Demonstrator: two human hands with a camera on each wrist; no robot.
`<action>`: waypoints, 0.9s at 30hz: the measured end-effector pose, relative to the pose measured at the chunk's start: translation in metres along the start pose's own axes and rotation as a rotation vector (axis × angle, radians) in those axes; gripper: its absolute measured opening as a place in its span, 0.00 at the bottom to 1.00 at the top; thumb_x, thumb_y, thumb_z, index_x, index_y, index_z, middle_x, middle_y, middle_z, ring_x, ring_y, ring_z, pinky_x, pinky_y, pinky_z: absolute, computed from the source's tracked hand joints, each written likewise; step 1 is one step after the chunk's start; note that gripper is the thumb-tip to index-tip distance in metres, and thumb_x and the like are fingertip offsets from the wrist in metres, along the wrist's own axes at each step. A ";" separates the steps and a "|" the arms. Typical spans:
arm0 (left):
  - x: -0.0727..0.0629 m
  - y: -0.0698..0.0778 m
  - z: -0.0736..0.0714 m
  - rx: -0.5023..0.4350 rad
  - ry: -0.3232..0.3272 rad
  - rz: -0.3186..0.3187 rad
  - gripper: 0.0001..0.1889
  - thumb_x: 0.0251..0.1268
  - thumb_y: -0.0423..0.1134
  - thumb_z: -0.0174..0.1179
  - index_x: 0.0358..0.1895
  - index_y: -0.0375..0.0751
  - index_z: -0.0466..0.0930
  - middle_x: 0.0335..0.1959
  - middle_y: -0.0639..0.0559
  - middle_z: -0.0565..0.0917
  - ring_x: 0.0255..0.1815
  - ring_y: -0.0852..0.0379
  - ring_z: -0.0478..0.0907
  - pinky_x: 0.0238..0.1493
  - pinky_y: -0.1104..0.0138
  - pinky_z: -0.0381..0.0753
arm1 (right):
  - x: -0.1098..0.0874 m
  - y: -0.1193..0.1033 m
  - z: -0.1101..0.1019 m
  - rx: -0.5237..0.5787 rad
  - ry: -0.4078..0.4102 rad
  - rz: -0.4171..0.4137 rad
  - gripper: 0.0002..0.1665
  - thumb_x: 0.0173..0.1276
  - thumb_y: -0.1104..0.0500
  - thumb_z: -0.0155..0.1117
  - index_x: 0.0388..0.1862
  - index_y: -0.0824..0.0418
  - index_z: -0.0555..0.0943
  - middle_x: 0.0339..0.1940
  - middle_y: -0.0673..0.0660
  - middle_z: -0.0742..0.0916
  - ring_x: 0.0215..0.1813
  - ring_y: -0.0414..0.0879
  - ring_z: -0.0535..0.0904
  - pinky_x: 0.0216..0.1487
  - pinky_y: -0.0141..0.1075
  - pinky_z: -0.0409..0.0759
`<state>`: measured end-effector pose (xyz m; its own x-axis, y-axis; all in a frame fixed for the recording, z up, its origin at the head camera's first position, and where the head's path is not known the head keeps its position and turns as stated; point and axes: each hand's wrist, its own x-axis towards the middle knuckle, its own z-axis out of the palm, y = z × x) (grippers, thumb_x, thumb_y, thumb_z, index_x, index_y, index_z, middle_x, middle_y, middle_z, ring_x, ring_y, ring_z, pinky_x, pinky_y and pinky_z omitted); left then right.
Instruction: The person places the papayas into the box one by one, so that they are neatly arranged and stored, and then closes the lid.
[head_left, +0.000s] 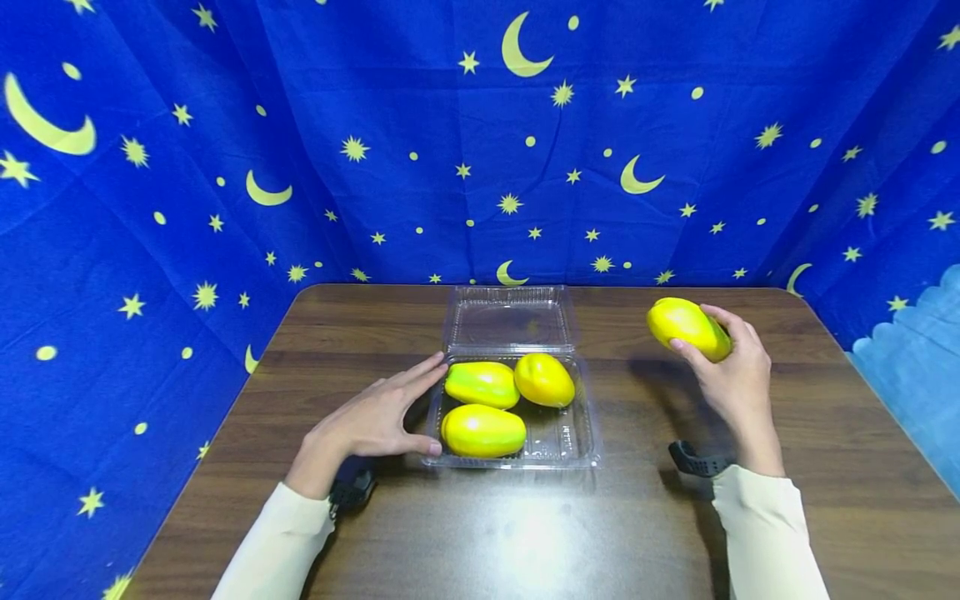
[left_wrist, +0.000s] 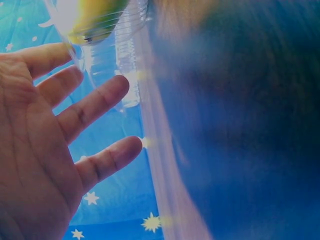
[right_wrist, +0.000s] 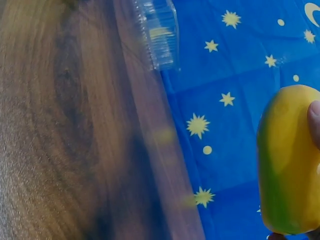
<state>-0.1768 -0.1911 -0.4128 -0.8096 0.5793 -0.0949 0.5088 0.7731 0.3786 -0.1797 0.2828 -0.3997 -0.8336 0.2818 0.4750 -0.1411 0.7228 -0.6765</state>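
Note:
In the head view, my right hand holds a yellow-green mango above the table, to the right of a clear plastic clamshell box. Thumb and fingers grip its sides, and the right wrist view shows the same mango at its right edge. The box lies with its lid folded back. Inside are three more mangoes: one at back left, one at back right and one at front left. My left hand rests at the box's left side, fingers extended and thumb apart.
The brown wooden table carries the box near its middle. Blue cloth with moons and stars hangs behind and beside it. Dark wrist straps show at the left wrist and right wrist.

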 end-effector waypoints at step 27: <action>-0.001 0.000 -0.002 0.020 0.000 0.003 0.58 0.51 0.80 0.57 0.82 0.60 0.45 0.84 0.63 0.42 0.83 0.48 0.52 0.76 0.39 0.60 | -0.022 -0.056 0.017 0.248 -0.094 -0.102 0.37 0.58 0.63 0.78 0.68 0.57 0.76 0.63 0.57 0.82 0.56 0.27 0.72 0.51 0.15 0.72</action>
<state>-0.1764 -0.1924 -0.4111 -0.8077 0.5820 -0.0941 0.5174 0.7763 0.3600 -0.1622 0.2256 -0.3817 -0.8528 0.1474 0.5010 -0.3434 0.5644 -0.7507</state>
